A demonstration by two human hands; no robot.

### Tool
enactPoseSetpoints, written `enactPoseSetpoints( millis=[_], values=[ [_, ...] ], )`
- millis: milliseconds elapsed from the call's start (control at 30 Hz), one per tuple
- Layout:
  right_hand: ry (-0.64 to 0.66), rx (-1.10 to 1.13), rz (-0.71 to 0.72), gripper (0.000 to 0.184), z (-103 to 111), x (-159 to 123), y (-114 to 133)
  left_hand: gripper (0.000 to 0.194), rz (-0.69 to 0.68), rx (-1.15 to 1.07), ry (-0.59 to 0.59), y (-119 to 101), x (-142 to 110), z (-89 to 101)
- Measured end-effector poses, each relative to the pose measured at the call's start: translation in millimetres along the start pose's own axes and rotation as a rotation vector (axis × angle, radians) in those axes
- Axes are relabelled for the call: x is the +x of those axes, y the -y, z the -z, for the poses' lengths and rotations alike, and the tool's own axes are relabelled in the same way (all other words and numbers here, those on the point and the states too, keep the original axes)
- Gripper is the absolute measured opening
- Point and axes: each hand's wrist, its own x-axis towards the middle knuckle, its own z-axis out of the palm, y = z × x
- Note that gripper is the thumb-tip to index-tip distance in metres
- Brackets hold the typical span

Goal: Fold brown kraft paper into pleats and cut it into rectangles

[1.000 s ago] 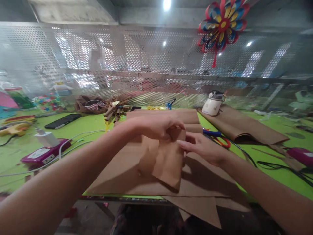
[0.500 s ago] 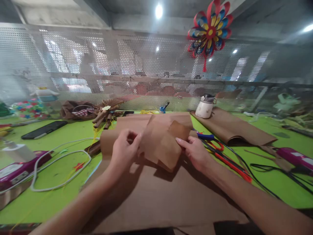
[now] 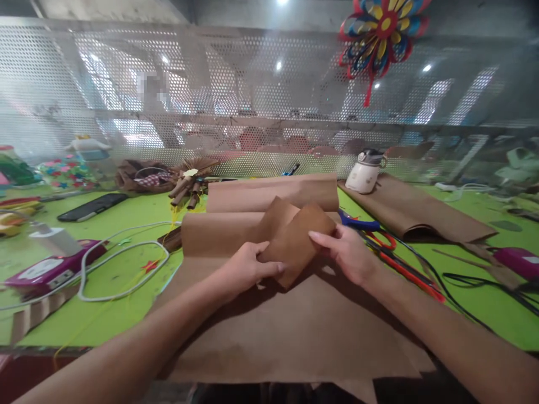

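Observation:
A folded piece of brown kraft paper point(image 3: 297, 241) is held up between both hands, above a large brown paper sheet point(image 3: 290, 331) that covers the middle of the green table. My left hand point(image 3: 250, 266) pinches its lower left edge, thumb on the near face. At the upper right edge, my right hand point(image 3: 349, 252) grips it with the thumb in front and the fingers behind. One flap of the paper stands up at the upper left. Behind it, the large sheet curls into a roll point(image 3: 272, 193).
Scissors with blue handles point(image 3: 360, 223) and a red-edged tool point(image 3: 412, 275) lie at the right. Further back stand a white bottle point(image 3: 362, 174) and folded brown paper point(image 3: 421, 210). To the left are a phone point(image 3: 92, 207), a purple power strip point(image 3: 54, 269), a white cable point(image 3: 122, 294) and small paper rolls point(image 3: 185, 191).
My left hand left the top of the small paper, moved left, then came back to pinch its lower left edge. The paper has turned and tilted. My right hand stayed on its right side.

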Motion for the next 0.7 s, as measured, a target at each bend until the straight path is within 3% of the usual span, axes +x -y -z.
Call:
enactPoseSetpoints(
  millis=[67, 133, 233, 300, 433, 567, 700],
  values=[
    [-0.030, -0.037, 0.075, 0.056, 7, 3, 10, 0.034, 0.024, -0.081, 0.056, 1, -1, 6.5],
    [0.018, -0.108, 0.088, 0.062, 15, 5, 18, 0.028, 0.018, -0.097, 0.111, -1, -3, 10.7],
    [0.196, -0.306, -0.019, 0.039, 27, 4, 26, 0.022, 0.002, -0.052, 0.146, -7, -7, 12.5],
    [0.242, -0.462, -0.034, 0.028, 35, -1, 30, 0.023, -0.036, -0.002, 0.139, -10, -9, 12.5],
    [0.243, -0.699, 0.001, 0.025, 49, -26, 37, 0.015, -0.109, 0.132, 0.150, -12, -8, 12.9],
    [0.236, -0.938, -0.052, 0.040, 52, -61, 37, 0.008, -0.056, 0.240, 0.243, -14, -8, 11.2],
    [0.156, -0.992, 0.005, 0.040, 45, -79, 30, 0.009, -0.005, 0.345, 0.297, -17, -10, 8.4]
  ],
)
